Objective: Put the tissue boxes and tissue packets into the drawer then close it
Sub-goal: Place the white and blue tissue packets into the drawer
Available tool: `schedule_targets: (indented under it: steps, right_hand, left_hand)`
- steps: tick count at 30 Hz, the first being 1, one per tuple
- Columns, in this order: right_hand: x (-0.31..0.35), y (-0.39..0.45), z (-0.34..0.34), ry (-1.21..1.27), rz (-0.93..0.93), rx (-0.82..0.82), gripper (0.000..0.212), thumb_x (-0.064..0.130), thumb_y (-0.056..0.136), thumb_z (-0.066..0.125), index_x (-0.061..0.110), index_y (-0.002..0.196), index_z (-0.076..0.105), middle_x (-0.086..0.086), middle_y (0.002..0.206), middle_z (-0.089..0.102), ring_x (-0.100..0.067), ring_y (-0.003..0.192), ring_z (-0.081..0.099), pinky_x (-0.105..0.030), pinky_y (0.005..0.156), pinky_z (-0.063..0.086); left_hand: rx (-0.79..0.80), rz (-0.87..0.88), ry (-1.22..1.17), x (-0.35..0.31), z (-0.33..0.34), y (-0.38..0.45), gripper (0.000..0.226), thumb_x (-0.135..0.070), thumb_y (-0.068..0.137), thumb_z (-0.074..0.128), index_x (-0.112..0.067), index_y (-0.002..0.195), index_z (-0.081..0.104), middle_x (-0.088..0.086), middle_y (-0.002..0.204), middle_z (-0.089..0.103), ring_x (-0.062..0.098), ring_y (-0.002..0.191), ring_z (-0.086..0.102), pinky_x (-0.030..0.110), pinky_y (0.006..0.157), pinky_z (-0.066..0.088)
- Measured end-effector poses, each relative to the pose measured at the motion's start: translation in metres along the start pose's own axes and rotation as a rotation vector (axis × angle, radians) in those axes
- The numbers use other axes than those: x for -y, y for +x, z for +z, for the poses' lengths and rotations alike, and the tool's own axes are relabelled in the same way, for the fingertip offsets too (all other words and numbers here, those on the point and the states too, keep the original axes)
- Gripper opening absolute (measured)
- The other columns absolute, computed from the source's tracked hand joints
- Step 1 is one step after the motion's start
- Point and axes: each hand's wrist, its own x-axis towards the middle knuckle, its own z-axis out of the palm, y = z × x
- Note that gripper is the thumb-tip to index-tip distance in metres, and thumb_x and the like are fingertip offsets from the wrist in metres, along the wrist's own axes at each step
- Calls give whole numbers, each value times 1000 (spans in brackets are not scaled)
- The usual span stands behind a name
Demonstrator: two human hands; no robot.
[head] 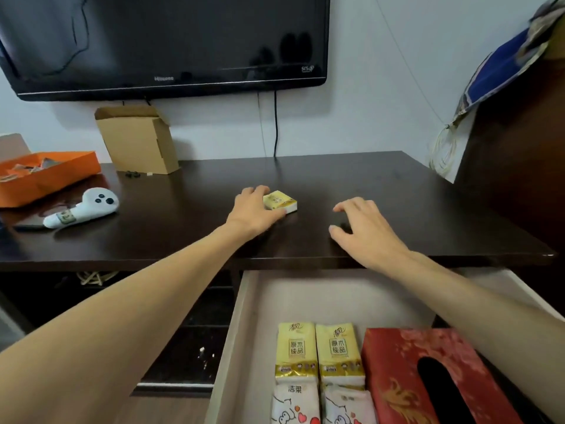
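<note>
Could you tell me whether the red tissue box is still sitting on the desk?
No, the red tissue box lies inside the open drawer, to the right of the yellow packets, not on the desk.

A small yellow tissue packet (pixel 279 202) lies flat on the dark tabletop. In the open drawer (pixel 244 316) lie two yellow packets (pixel 318 350), two white cartoon-printed packets (pixel 321 403) and a red tissue box (pixel 428 377).

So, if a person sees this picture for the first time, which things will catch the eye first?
Probably the two bare arms reaching over the dark table, the left hand closing on a small yellow tissue packet and the right hand spread beside it. Below, the open drawer holds a bright red tissue box next to yellow packets. A big black television fills the wall above.
</note>
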Motion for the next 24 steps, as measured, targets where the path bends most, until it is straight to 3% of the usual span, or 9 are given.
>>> schedule_targets:
  steps: [3,7,13,15,18,20,24]
  right_hand:
    - [-4,4,2,34,10,-18,47,45,95,57,27,138,52,4,144,49,-14,137,37,-34,99,38]
    - [-6,0,-3,191,-56,-26,44,35,91,65,29,133,56,9,140,52,-12,133,40,-30,95,35]
    - [-10,-3,-13,459,-171,52,46,25,88,74,32,131,61,13,138,53,-7,133,46,-36,112,39]
    - [-10,-2,-13,444,-176,106,58,39,86,73,38,141,55,15,149,46,-8,141,38,-38,114,34]
    - [-6,0,-8,242,-156,213,71,61,84,60,49,151,41,17,163,32,-11,149,24,-37,110,26]
    - [-1,-2,-7,93,-182,243,65,59,90,59,46,152,43,11,165,33,-16,149,28,-38,111,27]
    - [6,-7,-13,169,-192,174,49,48,89,70,33,135,65,3,146,51,-19,136,41,-44,111,36]
  left_hand:
    - [-12,-47,8,4,11,7,60,-59,83,68,-26,133,58,8,134,61,31,123,55,46,103,45]
    - [82,102,-165,0,11,-10,51,-54,77,77,-30,120,65,-2,124,66,18,113,60,39,99,48]
    - [283,256,-225,-20,14,-39,73,-51,78,78,-26,142,51,-8,136,59,10,124,54,32,107,43]
    - [302,253,-240,-20,6,-48,67,-48,82,76,-25,140,53,-8,136,60,10,124,54,30,105,44]
    - [167,228,-245,-11,-9,-78,41,-33,92,69,-24,132,62,-7,133,62,9,123,55,28,103,44]
    - [116,237,-262,-7,-16,-110,32,-22,95,65,-22,127,65,-7,129,64,8,122,55,30,105,43]
    - [137,339,-287,-6,-23,-172,27,-14,94,65,-21,120,67,-7,124,63,6,118,57,18,102,40]
